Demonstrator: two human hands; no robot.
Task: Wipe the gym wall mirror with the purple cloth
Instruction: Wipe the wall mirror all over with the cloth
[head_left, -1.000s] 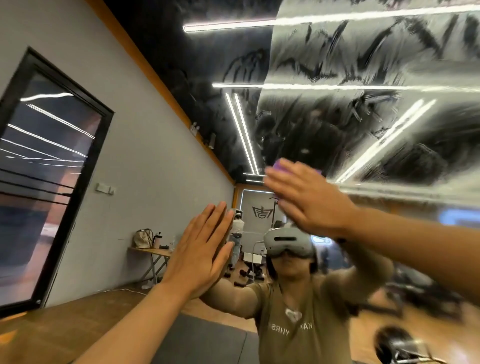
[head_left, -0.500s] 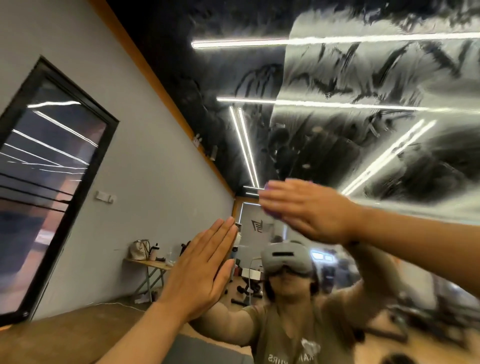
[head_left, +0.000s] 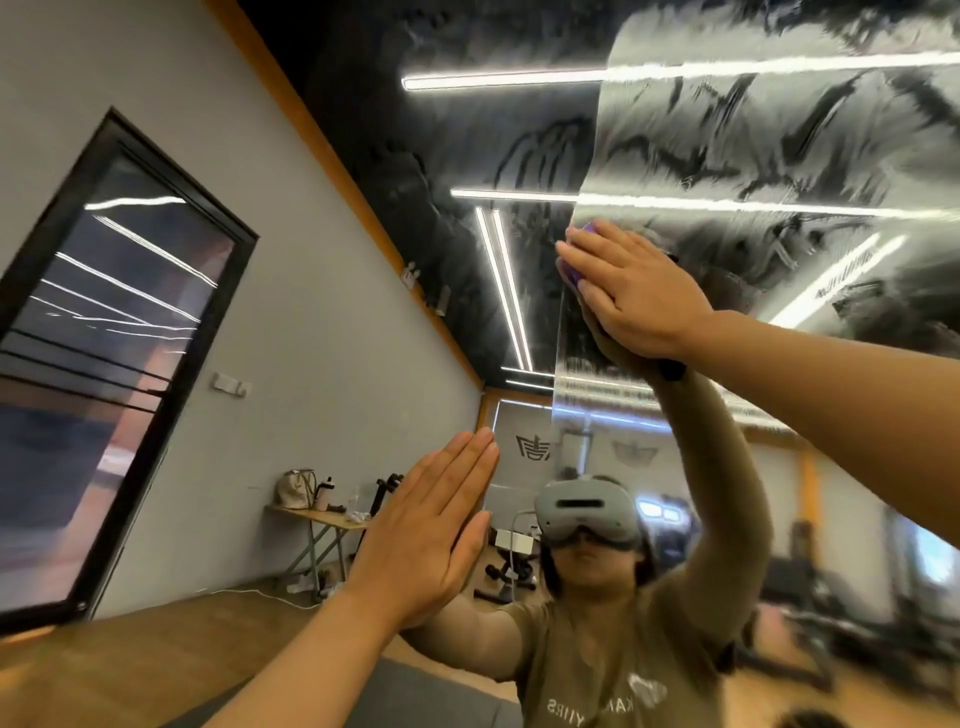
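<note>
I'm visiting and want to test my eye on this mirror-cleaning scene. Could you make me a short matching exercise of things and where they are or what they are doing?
Things:
1. right hand
2. left hand
3. purple cloth
4. folding table

States:
A. stands against the grey wall, with a bag on it
B. flat on the mirror, low, fingers straight
C. mostly hidden, only its edges showing
D. pressing high on the smeared glass

Pairs: 1-D, 2-B, 3-C, 4-A
</note>
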